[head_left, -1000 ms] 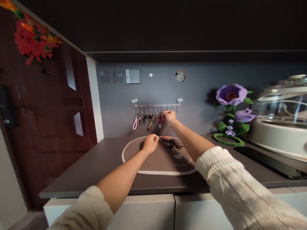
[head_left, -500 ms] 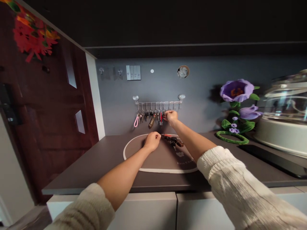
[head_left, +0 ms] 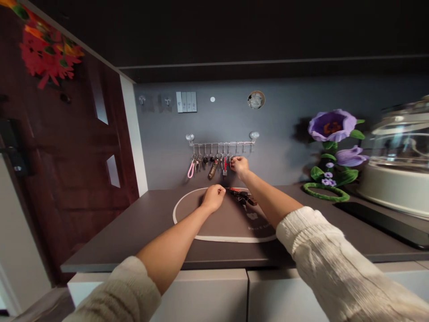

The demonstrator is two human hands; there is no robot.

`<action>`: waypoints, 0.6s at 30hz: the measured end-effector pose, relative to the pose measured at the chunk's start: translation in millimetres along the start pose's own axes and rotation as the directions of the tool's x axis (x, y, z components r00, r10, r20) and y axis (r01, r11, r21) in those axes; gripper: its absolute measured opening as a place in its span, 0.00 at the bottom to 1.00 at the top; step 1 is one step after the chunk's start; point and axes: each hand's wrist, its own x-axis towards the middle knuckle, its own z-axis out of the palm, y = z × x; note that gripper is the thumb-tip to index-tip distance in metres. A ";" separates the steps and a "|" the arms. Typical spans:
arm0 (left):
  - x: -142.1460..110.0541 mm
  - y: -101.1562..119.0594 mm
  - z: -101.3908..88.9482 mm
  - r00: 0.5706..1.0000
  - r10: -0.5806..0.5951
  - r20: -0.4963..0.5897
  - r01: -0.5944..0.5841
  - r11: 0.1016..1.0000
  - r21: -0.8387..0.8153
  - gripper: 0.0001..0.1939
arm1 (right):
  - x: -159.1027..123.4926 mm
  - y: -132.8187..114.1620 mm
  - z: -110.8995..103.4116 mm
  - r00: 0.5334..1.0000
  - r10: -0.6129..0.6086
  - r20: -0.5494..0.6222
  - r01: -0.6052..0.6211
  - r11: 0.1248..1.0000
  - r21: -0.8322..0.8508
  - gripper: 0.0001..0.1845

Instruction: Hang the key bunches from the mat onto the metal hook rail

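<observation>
A small metal key on a ring (head_left: 231, 163) is at the centre of the frame, just under a clear plastic hook rail (head_left: 221, 144), pinched between the thumb and fingers of the right hand (head_left: 240, 165); whether its ring sits on a hook cannot be told. To its left, other key rings hang in a row: a red strip tag (head_left: 225, 165), a brown tag (head_left: 213, 169) with pale lettering too small to read surely, and a pink loop strap (head_left: 191, 169). Below, the left hand (head_left: 214, 198) is curled closed; whether anything is inside cannot be told. Just beside it lies a pile of dark keys and tags (head_left: 241, 196) on a brown mat with a white border (head_left: 221, 228). Toward the lower right of the mat, pale print seems to begin "Have"; the rest is unclear. Small marks on the white switch panel (head_left: 187, 102), upper centre, are unreadable.

The mat lies on a dark grey-brown counter (head_left: 134, 237) above white cabinet fronts (head_left: 201, 295). At right stand a purple fabric flower (head_left: 331, 125), a flat black slab (head_left: 378, 223) and a clear-domed white appliance (head_left: 398, 190). A grey wall (head_left: 284, 107) rises behind; a dark red door (head_left: 67, 179) fills the left, red and orange flowers (head_left: 47, 53) upper left.
</observation>
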 end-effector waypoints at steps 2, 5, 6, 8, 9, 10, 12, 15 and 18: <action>0.0 0.2 -0.2 1.000 0.006 0.001 -0.006 1.000 0.001 0.09 | -1.7 -0.3 -1.8 0.999 0.027 -0.019 -0.026 1.000 0.014 0.05; -0.1 0.6 -0.7 1.000 0.014 -0.002 -0.014 1.000 0.010 0.09 | -5.9 -2.9 -5.3 0.999 0.030 -0.041 -0.030 0.999 0.012 0.05; -0.1 0.8 -0.9 1.000 0.017 -0.004 -0.016 1.000 0.013 0.09 | -7.5 -4.0 -6.9 0.999 0.026 -0.043 -0.026 1.000 0.008 0.04; -0.3 1.2 -1.4 1.000 0.021 -0.005 -0.021 1.000 0.019 0.09 | -10.9 -6.8 -11.2 0.999 0.013 -0.044 -0.014 1.000 -0.007 0.03; -0.5 1.5 -1.8 1.000 0.026 -0.006 -0.026 0.999 0.020 0.09 | -12.7 -8.4 -13.6 0.999 0.005 -0.044 -0.005 1.000 -0.018 0.03; -0.8 1.9 -2.2 0.999 0.034 -0.006 -0.034 0.999 0.021 0.09 | -14.6 -10.3 -16.3 0.999 -0.008 -0.042 0.006 0.999 -0.033 0.03; -1.5 2.9 -3.1 0.999 0.052 -0.003 -0.052 0.998 0.025 0.09 | -18.8 -14.6 -21.8 0.999 -0.039 -0.033 0.037 0.997 -0.065 0.02; -2.7 4.1 -4.6 0.996 0.091 0.010 -0.091 0.995 0.040 0.09 | -27.0 -21.4 -30.5 0.997 -0.077 -0.007 0.076 0.994 -0.079 0.03; -3.9 4.8 -5.9 0.991 0.134 0.015 -0.135 0.988 0.075 0.09 | -38.2 -25.4 -39.9 0.995 -0.089 0.032 0.091 0.994 -0.063 0.05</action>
